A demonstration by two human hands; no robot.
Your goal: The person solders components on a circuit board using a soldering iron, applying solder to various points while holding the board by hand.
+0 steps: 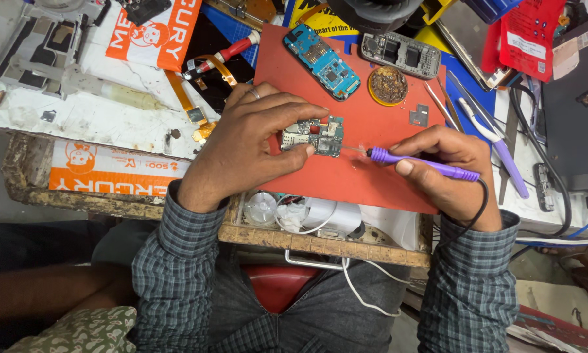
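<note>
Item: small circuit board (313, 135), bare, green-blue, crowded with metal shields and tiny parts; lies flat on the red mat (372, 183), near the mat's middle, toward its left edge.

Left hand (242, 147): rests on the mat's left edge; thumb and fingertips closed narrowly on the board's left end and edges, pinning it down; a ring on one finger.

Right hand (448, 167): on the mat's right side; wrapped pen-fashion around a purple soldering iron (425, 165); the thin metal tip points left and reaches the board's right edge; whether it touches cannot be told; a black cord runs back from the handle over the wrist.

Handling, as judged: the board looks light, thin, stiff, and fragile; likely to skid on the mat unless pinned; best held by bare edges and corners, fingers off the components and well apart from the hot tip; the iron to be gripped by its purple handle only.

Also on the mat: a blue phone board (321, 62) at the top, above the small board; a round tin of brown residue (388, 85) at the upper right; a small grey metal plate (419, 116) just below the tin.

Beyond the mat: a grey phone frame (402, 55) just past the top edge; tweezers and a purple-handled tool (503, 153) off the right edge; an orange flex ribbon (189, 98) off the left edge; a red-handled screwdriver (232, 52) off the upper left corner.
</note>
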